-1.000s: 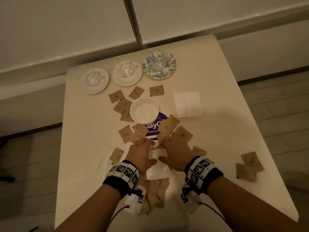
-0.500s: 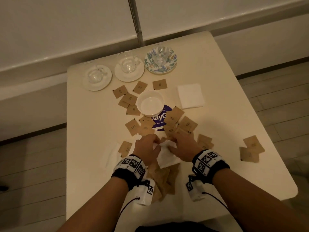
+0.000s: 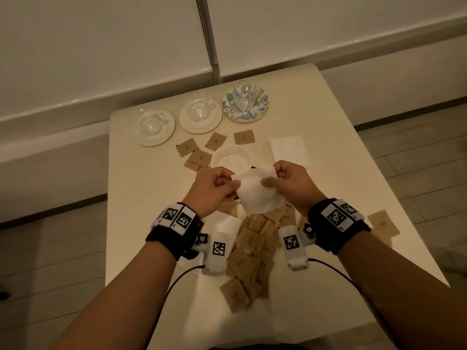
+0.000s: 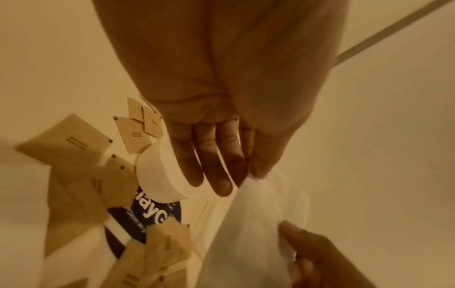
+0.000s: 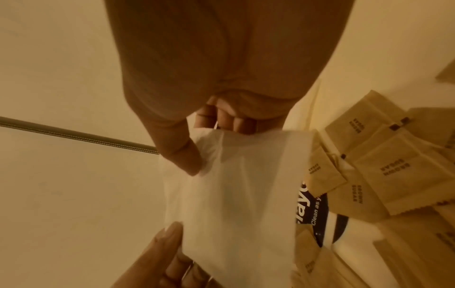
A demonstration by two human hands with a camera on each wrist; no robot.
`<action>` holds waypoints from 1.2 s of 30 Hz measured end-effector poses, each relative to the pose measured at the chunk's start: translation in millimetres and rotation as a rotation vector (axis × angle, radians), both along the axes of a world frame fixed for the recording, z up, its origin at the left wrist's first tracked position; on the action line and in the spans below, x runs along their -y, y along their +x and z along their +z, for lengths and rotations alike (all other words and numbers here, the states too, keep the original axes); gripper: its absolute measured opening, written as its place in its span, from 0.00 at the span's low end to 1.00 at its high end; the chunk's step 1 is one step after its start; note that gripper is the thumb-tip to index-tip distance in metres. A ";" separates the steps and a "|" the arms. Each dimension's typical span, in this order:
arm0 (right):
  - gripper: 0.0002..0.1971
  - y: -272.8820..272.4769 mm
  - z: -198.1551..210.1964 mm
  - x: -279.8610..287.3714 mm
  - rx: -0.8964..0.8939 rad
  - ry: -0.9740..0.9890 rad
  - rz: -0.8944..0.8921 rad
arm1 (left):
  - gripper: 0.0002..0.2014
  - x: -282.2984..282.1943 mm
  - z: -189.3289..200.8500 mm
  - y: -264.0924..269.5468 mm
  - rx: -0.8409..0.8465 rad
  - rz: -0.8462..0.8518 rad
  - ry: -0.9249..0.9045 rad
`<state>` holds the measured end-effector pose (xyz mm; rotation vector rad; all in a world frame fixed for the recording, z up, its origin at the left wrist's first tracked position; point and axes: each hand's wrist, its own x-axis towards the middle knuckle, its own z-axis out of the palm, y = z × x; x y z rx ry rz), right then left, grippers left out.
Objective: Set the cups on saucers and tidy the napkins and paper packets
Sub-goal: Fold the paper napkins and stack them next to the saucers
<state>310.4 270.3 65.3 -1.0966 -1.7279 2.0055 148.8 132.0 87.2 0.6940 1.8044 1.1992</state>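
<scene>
A white napkin (image 3: 256,192) is held up above the middle of the desk (image 3: 141,198), lifted clear of the surface. Its left upper edge is pinched by the left hand (image 3: 214,189), thumb against curled fingers; its right upper corner is pinched by the right hand (image 3: 290,181) in the same way. In the right wrist view the thumb is seen pressed onto the napkin's top edge, with the sheet hanging below it. In the left wrist view three fingers (image 4: 216,165) of the left hand are seen extended beside the pinch; the sheet is blurred there.

Three glass cups are noted on saucers along the far edge of the desk: one on a white saucer (image 3: 153,127) at the far left corner, one on a second white saucer (image 3: 200,115) just beside it, one on a floral saucer (image 3: 245,103) further right. A white bowl (image 3: 231,160) stands near the middle of the desk, partly hidden by the hands. A folded napkin (image 3: 289,150) lies flat to the right of the bowl.

Brown paper packets (image 3: 252,251) are heaped toward the near edge, below the held napkin. Several packets lie scattered between the saucers and the bowl, and a few near the right edge. A dark blue printed disc (image 4: 145,218) is seen under the bowl in the wrist views. A further white sheet (image 3: 227,223) lies flat under the left wrist.
</scene>
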 end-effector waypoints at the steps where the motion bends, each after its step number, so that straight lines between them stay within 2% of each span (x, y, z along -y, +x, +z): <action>1: 0.09 0.7 0.8 -0.4 -0.026 -0.029 -0.001 | 0.03 -0.7 1.9 0.0 0.026 0.046 0.031; 3: 0.15 2.6 2.1 -1.0 -0.057 -0.073 0.009 | 0.06 -2.4 4.7 -0.2 0.041 0.090 0.072; 6: 0.21 6.8 4.9 -3.1 -0.052 -0.039 0.005 | 0.09 -5.1 10.5 -2.5 -0.011 0.052 0.093; 10: 0.31 10.9 4.9 -7.3 -0.071 -0.053 -0.016 | 0.10 -11.2 15.3 -5.4 -0.043 0.058 0.095; 14: 0.28 9.4 7.5 -7.0 -0.141 -0.130 0.009 | 0.15 -16.3 16.2 3.7 0.006 0.024 0.091; 18: 0.30 8.6 7.8 -10.4 -0.141 -0.166 0.016 | 0.10 -16.6 14.0 10.5 0.009 0.057 0.065; 21: 0.34 12.7 7.7 -14.2 -0.099 -0.188 0.144 | 0.08 -17.4 16.2 7.0 0.054 0.097 0.064; 23: 0.37 11.3 9.7 -16.7 -0.044 -0.121 0.175 | 0.07 -17.8 19.3 4.4 0.038 0.044 0.048; 25: 0.34 6.7 13.0 -19.9 -0.013 -0.041 0.112 | 0.03 -17.6 24.3 2.6 0.033 -0.034 0.060; 27: 0.26 1.9 18.9 -22.0 -0.041 0.031 0.091 | 0.03 -18.1 25.7 -0.4 -0.001 -0.093 0.052; 29: 0.19 -1.9 23.8 -22.2 -0.062 0.136 0.181 | 0.03 -18.3 27.2 -4.3 -0.057 -0.169 0.027; 32: 0.02 -6.7 31.8 -19.4 -0.004 0.233 0.260 | 0.07 -18.9 26.8 -9.9 -0.107 -0.245 -0.008; 34: 0.06 -7.0 30.4 -20.7 0.025 0.216 0.231 | 0.10 -18.8 26.5 -13.2 -0.109 -0.249 0.002; 36: 0.05 -5.6 29.8 -22.6 0.034 0.169 0.233 | 0.12 -19.1 25.8 -16.4 -0.106 -0.225 0.012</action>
